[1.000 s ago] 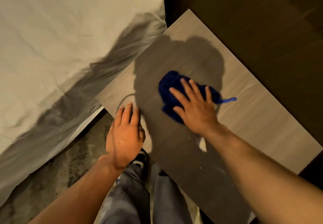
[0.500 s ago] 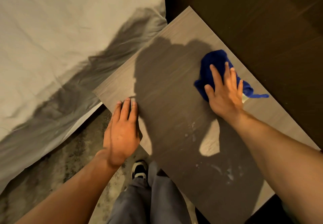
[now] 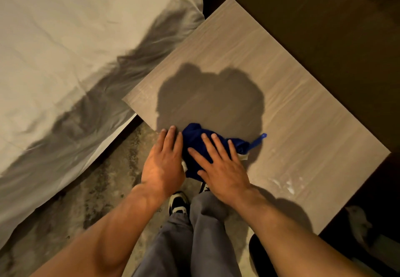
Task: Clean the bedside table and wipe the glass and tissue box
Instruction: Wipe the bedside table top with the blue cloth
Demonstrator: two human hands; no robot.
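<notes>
The bedside table point(image 3: 292, 95) has a pale wood-grain top that fills the right half of the view. A crumpled dark blue cloth point(image 3: 194, 140) lies at its near edge. My right hand point(image 3: 220, 168) presses flat on the cloth with fingers spread. Just left of the cloth, my left hand point(image 3: 162, 164) rests flat at the table's edge and touches it. White smears point(image 3: 287, 184) show on the top to the right of my right hand. No glass or tissue box is in view.
A bed with a rumpled white sheet point(image 3: 71, 56) fills the left side, close to the table's left corner. Dark wall panelling point(image 3: 324, 6) runs behind the table. My legs and a black-and-white shoe point(image 3: 178, 203) stand on the mottled floor below the table's edge.
My right hand has dragged the blue cloth from the far right part of the top back to the near edge, beside my left hand. The view has shifted, showing more of the table.
</notes>
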